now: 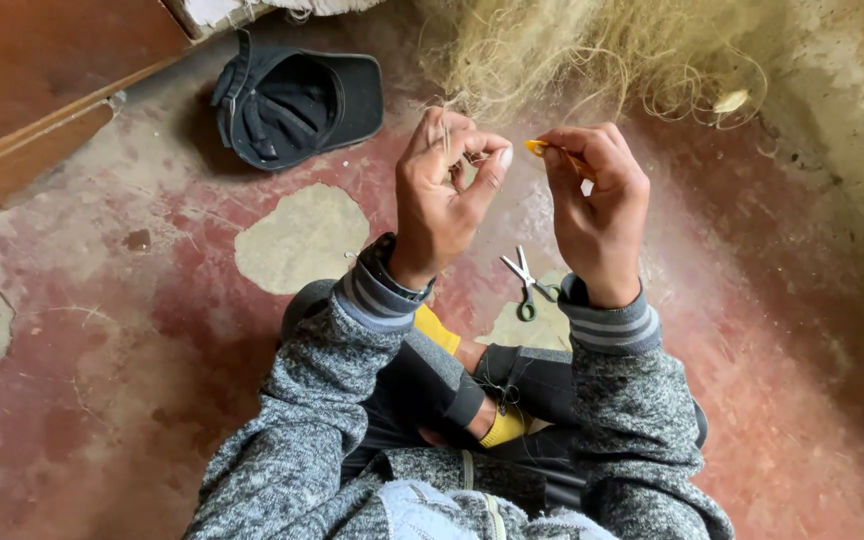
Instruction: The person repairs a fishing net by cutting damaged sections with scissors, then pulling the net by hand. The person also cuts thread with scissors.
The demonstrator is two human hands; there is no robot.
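Note:
My left hand is raised in front of me, its fingers pinched on thin pale strands of the fishing net that is heaped on the floor beyond. My right hand is beside it, closed on a small yellow-orange netting needle whose tip points toward the left hand. The two hands are a few centimetres apart. Both wrists come out of grey knitted sleeves. Below the hands, a pair of small scissors with green handles lies on the floor.
A dark cap lies upside down on the worn red floor at the upper left. A wooden board slants along the far left. A rough pale wall rises on the right. My crossed legs with yellow socks are below.

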